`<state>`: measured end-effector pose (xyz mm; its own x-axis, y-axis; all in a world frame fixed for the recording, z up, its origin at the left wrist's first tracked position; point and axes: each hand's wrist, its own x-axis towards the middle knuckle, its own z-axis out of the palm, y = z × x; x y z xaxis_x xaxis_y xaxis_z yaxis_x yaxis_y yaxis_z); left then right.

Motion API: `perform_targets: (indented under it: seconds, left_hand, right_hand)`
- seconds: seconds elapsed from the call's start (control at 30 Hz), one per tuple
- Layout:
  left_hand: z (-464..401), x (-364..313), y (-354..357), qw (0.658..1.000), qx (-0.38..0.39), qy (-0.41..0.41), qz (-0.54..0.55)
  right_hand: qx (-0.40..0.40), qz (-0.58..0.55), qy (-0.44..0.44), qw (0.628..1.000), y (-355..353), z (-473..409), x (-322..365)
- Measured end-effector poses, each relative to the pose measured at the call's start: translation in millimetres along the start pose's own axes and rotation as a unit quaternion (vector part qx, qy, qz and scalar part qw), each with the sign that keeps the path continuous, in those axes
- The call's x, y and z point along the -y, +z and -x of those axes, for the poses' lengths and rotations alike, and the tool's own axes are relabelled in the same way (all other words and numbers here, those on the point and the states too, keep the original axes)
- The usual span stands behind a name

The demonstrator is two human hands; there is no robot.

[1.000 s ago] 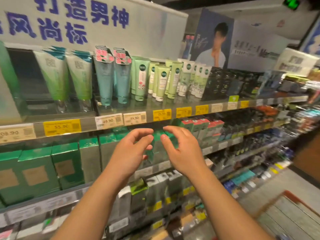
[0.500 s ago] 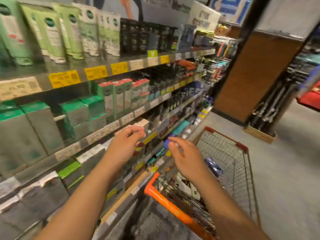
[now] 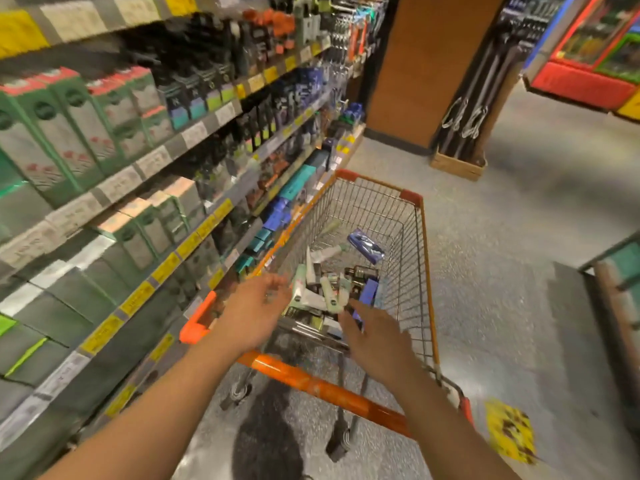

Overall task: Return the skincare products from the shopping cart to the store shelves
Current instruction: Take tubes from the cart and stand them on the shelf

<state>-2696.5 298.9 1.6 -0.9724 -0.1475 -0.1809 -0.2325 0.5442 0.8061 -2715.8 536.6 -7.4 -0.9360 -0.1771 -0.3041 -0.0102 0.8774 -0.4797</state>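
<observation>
A wire shopping cart with an orange handle stands in the aisle in front of me. A pile of skincare products lies in its near end: pale green tubes, dark boxes, a blue box and a blue packet. My left hand hovers over the cart's near left corner, fingers loose, holding nothing. My right hand reaches over the handle with fingers spread, just short of the pile. The store shelves run along the left, stocked with green boxes and dark bottles.
An orange-brown pillar stands past the shelf end. A wooden crate of long dark rods sits beside it. A red display is at far right, a grey shelf unit at right, a yellow floor sticker nearby.
My view swung from the shelves down and right to the cart. Both hands left the green boxes on the shelf and came down over the cart's near end, empty.
</observation>
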Motion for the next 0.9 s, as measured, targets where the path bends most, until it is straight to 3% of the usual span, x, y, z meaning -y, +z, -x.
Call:
perform_targets:
  seconds: [0.1,0.23,0.43,0.9]
  left_hand:
    - [4,23,25,0.988,0.03,0.015,-0.15]
    - [9,25,42,0.947,0.054,0.012,-0.317]
    - [-4,25,45,0.93,0.094,-0.021,-0.354]
    - [-31,8,45,0.927,0.089,-0.08,-0.356]
  right_hand:
    - [0.031,0.048,0.085,0.995,21,15,-33]
    - [0.065,0.055,0.121,0.989,36,30,-47]
    - [0.11,0.053,0.112,0.986,43,13,-51]
    - [0.181,0.067,0.093,0.977,31,-26,-54]
